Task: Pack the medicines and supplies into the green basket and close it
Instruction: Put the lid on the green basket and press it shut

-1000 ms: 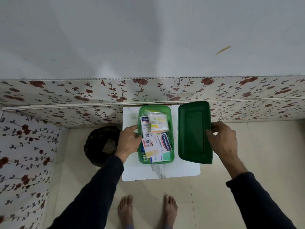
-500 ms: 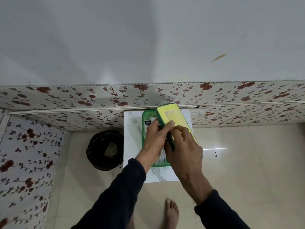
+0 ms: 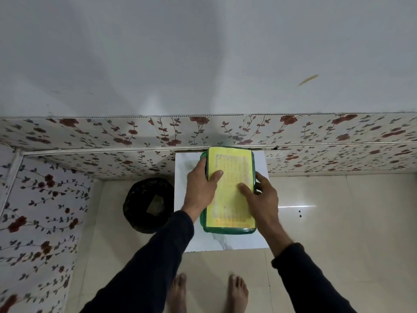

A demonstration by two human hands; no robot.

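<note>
Fingers (image 3: 202, 164): left hand (image 3: 199, 190), right hand (image 3: 262, 201) grip one lid (image 3: 232, 207), seemingly seated.

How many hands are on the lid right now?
2. The left hand grips the left edge of the lid, thumb on top; the right hand grips its right edge, thumb on top too. Both are fully visible.

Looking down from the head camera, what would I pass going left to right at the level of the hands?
Black bin → left hand → green basket under its yellow-topped lid → right hand.
</note>
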